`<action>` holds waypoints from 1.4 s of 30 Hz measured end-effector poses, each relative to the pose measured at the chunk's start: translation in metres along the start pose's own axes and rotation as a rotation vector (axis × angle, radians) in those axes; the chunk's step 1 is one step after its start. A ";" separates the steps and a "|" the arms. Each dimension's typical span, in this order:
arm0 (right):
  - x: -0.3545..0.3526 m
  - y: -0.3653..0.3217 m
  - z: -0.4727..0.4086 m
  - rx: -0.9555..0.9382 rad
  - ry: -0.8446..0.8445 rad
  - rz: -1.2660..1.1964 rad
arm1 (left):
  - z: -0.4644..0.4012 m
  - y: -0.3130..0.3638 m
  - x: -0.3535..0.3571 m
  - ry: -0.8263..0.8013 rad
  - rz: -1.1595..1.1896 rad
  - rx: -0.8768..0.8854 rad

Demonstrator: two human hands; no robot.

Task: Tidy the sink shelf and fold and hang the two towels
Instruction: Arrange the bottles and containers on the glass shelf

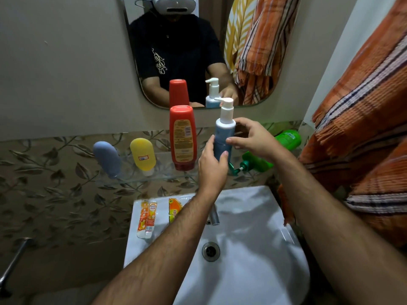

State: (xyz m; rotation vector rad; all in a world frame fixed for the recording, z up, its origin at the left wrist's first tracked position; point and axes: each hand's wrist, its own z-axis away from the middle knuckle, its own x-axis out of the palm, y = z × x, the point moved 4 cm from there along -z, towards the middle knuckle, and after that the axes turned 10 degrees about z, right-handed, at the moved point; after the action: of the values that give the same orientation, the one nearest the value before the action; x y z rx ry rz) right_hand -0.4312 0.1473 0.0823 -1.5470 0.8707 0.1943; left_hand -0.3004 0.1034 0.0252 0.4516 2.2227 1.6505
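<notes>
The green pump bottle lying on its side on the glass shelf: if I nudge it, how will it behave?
The green pump bottle has a rounded body and lies on its side, so a nudge would probably roll it. The glass shelf looks smooth, so it may also slide. Its pump nozzle points at the front edge, so it could pivot or drop towards the white sink.

dim, warm light | glare on sink [253, 216] | edges bowed (wide-angle), corners soft
</notes>
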 end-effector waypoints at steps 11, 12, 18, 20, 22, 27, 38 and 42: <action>-0.001 0.015 0.000 -0.047 -0.088 0.103 | -0.006 -0.014 0.002 0.146 0.008 -0.007; -0.001 0.016 0.000 -0.045 -0.076 0.130 | -0.006 -0.015 0.002 0.147 0.017 -0.009; 0.002 0.021 -0.002 -0.049 -0.024 0.214 | -0.006 -0.015 0.000 0.165 0.029 0.005; 0.002 0.021 -0.002 -0.038 -0.019 0.225 | -0.006 -0.014 0.000 0.166 0.019 0.014; 0.003 0.020 -0.001 -0.042 -0.015 0.223 | -0.006 -0.014 0.000 0.165 0.014 0.015; 0.003 0.020 0.002 -0.024 -0.021 0.227 | -0.002 -0.016 -0.001 0.162 0.006 0.027; -0.027 0.015 0.039 -0.008 0.273 0.570 | 0.033 -0.024 0.000 0.166 0.034 -0.104; -0.028 0.024 0.052 -0.006 0.267 0.701 | 0.033 -0.037 0.009 0.143 0.110 -0.240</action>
State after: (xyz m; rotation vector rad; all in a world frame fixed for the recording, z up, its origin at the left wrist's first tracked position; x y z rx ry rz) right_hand -0.4472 0.2079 0.0699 -1.2339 1.6081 0.4989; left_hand -0.2955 0.1258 -0.0198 0.4089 2.0914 2.0358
